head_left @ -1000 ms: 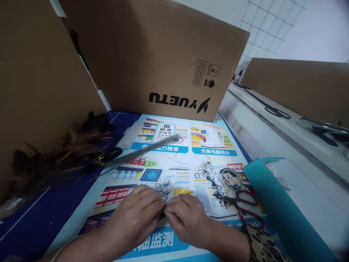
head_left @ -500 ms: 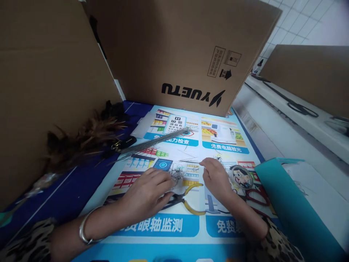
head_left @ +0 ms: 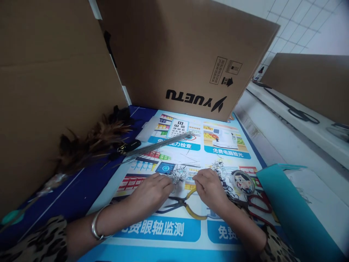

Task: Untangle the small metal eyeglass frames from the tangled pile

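Note:
My left hand [head_left: 154,191], fingers closed in a pinch, is at the near edge of a tangle of thin silvery wire pieces [head_left: 179,174]. Whether its fingertips grip a wire there is hidden. My right hand [head_left: 211,186] is just right of the tangle, thumb and forefinger pressed together; anything between them is too small to make out. Below and between both hands lie pliers with yellow handles [head_left: 195,214]. Another heap of dark and silvery wire bits [head_left: 219,167] sits behind my right hand. A long bundle of straight wires [head_left: 160,143] lies farther back.
On the right are a round clear case [head_left: 243,182], red-handled scissors [head_left: 260,207] and a teal box [head_left: 294,207]. Brown feathers [head_left: 95,134] and a black tag [head_left: 133,145] lie left. Cardboard panels [head_left: 188,54] stand behind and at left. Another pair of scissors [head_left: 302,114] rests on a ledge.
My right hand has moved a little left and down, closer to the tangle. More of the wire tangle shows beside my left fingers. The whole view has shifted slightly.

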`<state>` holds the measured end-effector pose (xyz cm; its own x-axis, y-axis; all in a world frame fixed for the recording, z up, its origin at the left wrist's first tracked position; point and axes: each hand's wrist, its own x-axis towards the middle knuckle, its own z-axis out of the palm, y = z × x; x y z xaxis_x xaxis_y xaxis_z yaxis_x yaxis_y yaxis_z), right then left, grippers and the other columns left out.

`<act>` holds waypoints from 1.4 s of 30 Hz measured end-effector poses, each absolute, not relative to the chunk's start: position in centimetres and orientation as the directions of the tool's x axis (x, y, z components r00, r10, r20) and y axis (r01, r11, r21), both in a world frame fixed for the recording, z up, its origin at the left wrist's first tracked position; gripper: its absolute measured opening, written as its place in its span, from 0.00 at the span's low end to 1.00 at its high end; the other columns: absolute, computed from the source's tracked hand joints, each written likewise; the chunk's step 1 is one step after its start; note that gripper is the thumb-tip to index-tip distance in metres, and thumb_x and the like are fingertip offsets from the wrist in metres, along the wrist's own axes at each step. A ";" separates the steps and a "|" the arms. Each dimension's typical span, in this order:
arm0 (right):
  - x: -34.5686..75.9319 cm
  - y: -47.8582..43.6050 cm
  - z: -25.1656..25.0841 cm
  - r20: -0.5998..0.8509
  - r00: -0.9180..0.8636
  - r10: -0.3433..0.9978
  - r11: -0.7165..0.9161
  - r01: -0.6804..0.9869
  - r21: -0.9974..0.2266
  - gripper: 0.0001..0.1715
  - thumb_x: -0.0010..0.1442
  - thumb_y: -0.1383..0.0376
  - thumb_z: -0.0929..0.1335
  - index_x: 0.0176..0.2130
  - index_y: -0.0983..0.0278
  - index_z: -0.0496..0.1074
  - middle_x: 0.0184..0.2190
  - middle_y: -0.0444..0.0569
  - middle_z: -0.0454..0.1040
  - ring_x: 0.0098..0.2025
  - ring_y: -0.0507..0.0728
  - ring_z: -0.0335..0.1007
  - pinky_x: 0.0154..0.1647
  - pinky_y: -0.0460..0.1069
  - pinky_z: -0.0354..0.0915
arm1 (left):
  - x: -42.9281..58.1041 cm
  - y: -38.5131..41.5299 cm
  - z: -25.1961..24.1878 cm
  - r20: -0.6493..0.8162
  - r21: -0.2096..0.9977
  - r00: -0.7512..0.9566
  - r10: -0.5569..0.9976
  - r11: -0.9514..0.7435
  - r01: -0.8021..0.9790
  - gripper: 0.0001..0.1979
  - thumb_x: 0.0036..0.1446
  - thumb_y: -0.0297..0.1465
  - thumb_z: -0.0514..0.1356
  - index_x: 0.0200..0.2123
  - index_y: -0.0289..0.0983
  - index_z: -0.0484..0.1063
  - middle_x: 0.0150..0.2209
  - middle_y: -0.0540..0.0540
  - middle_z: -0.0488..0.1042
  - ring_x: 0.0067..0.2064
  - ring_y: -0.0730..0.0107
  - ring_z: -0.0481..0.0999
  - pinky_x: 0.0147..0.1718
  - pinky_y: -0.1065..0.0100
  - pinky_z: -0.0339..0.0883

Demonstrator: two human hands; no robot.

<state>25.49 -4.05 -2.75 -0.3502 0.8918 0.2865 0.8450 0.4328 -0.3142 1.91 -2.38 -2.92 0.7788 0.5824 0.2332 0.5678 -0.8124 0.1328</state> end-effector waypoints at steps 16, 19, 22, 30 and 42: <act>25.0 -5.0 1.2 0.456 -0.291 0.841 0.518 0.679 -0.521 0.11 0.57 0.70 0.63 0.37 0.61 0.72 0.34 0.49 0.74 0.38 0.57 0.68 0.41 0.52 0.64 | 0.5 0.4 2.6 0.137 0.987 0.220 0.966 -0.153 0.057 0.08 0.56 0.34 0.53 0.29 0.36 0.64 0.27 0.50 0.68 0.30 0.71 0.66 0.30 0.71 0.59; 23.9 -5.7 4.2 0.500 -0.198 0.843 0.496 0.643 -0.583 0.08 0.57 0.69 0.64 0.36 0.61 0.72 0.32 0.48 0.73 0.35 0.55 0.69 0.36 0.49 0.65 | 0.6 -0.4 4.4 0.195 0.978 0.186 0.963 -0.205 0.035 0.08 0.56 0.34 0.53 0.28 0.36 0.65 0.27 0.50 0.68 0.30 0.71 0.66 0.31 0.71 0.59; 22.7 -6.2 7.0 0.586 -0.103 0.804 0.512 0.621 -0.594 0.06 0.56 0.68 0.64 0.34 0.62 0.71 0.31 0.48 0.72 0.32 0.53 0.67 0.34 0.48 0.65 | 0.9 -1.4 6.3 0.245 0.966 0.169 0.955 -0.255 0.039 0.08 0.56 0.33 0.53 0.29 0.36 0.66 0.27 0.50 0.68 0.30 0.71 0.65 0.31 0.71 0.59; 20.7 -5.9 10.5 0.590 0.050 0.806 0.469 0.554 -0.688 0.09 0.53 0.66 0.67 0.38 0.62 0.70 0.29 0.45 0.72 0.30 0.53 0.66 0.34 0.48 0.64 | 2.4 -3.9 10.5 0.363 0.925 0.223 0.905 -0.378 0.027 0.08 0.57 0.35 0.53 0.30 0.36 0.66 0.28 0.50 0.68 0.31 0.71 0.64 0.32 0.71 0.59; 22.4 -4.9 13.5 0.521 0.134 0.843 0.511 0.105 -0.853 0.05 0.52 0.64 0.68 0.30 0.64 0.68 0.24 0.42 0.66 0.27 0.50 0.59 0.28 0.45 0.58 | 3.9 -4.0 15.1 0.540 0.841 0.209 0.815 -0.529 -0.111 0.08 0.57 0.35 0.55 0.36 0.36 0.68 0.30 0.49 0.68 0.33 0.71 0.66 0.34 0.70 0.60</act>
<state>22.41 -4.92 13.51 0.1344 0.8429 0.5210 0.1051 0.5107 -0.8533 3.89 -3.97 15.07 0.2085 0.8154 0.5400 -0.1115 -0.5287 0.8414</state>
